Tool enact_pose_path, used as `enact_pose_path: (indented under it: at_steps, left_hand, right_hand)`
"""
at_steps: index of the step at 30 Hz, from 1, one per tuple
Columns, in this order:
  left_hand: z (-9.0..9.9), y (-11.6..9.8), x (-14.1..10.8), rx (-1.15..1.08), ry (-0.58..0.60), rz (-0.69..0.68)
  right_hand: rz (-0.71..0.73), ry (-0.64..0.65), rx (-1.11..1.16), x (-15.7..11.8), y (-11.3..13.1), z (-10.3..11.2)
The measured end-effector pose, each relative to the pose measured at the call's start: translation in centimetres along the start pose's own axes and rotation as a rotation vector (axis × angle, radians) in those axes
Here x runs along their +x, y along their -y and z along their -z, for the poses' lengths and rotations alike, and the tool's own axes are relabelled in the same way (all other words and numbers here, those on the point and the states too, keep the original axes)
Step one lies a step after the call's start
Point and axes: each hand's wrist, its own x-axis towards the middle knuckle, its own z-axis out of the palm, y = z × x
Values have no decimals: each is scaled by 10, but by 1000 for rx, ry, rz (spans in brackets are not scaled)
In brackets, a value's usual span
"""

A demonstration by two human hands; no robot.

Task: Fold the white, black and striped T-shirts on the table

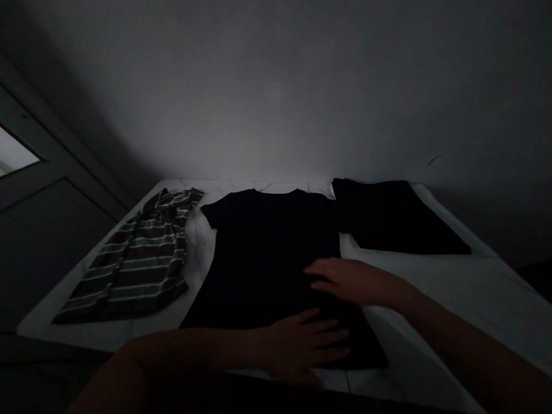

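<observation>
A black short-sleeved shirt (265, 255) lies spread out on the white marbled table (459, 300), its neck toward the wall. Near its bottom hem my left hand (304, 348) rests flat, fingers spread and pointing right. My right hand (339, 278) is on the shirt's right side, a little farther up, with its fingers reaching left and apart. Neither hand holds anything that shows. The scene is dim and the shirt's folds are hard to make out.
A striped garment (136, 259) with a knotted top lies at the table's left. Folded black cloth (394, 218) is at the back right, touching the shirt's sleeve. Behind the table stands a grey wall (271, 97); a door (43, 184) is at the left.
</observation>
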Motion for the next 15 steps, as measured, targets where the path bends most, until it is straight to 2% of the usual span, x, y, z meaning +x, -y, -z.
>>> enact_pose_path:
  at_steps: [2,3,5,6,8,10,13,15]
  left_hand:
    - [-6,-6,-2,0,-2,4]
    - [-5,-8,-3,-17,3,1]
    - [0,-7,-9,-75,25,-25]
    - [4,-5,-13,-113,41,-50]
    - [13,-1,-27,-209,68,-95]
    - [18,4,-49,-316,77,-76]
    - [20,7,-91,-464,76,52]
    - [24,9,-115,-493,118,143]
  right_hand:
    - [-62,-242,-73,51,8,-17]
    - [-108,-307,-103,70,11,-30]
    - [-153,-306,-144,87,16,-61]
    - [-141,-266,-156,85,17,-75]
    - [-53,-172,-163,61,15,-96]
    - [73,-95,-157,21,12,-106]
    - [251,-5,-144,-45,6,-107]
    - [340,-9,-149,-77,2,-105]
